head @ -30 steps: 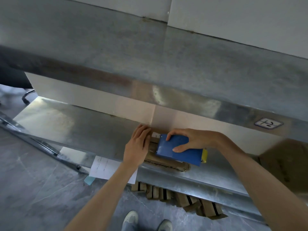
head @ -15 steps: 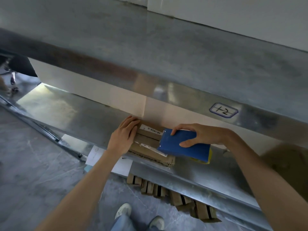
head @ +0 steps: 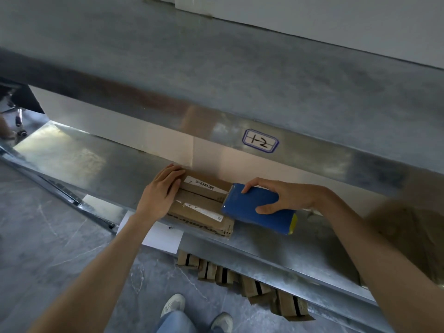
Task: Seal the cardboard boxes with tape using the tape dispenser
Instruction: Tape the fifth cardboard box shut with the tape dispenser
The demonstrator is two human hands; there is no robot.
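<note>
The flat brown cardboard box (head: 203, 200) lies on the shiny metal shelf (head: 91, 169), long axis left-right. The left grip (head: 159, 193) presses flat on its left end (fingers straight); the right grip (head: 286, 197) clasps the blue rectangular tape dispenser (head: 254, 210) at the box's right end, nearest the seam

Steel shelves (head: 240, 75), grey floor (head: 48, 248)

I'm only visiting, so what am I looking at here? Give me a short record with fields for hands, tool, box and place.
Left hand: rests flat on the left end of the cardboard box
Right hand: holds the blue tape dispenser over the box's right end
Box: lies on the metal shelf, printed labels on top
Shelf mark: handwritten label reading 1-2
Below shelf: small boxes on the floor; white paper sheet nearby
</note>
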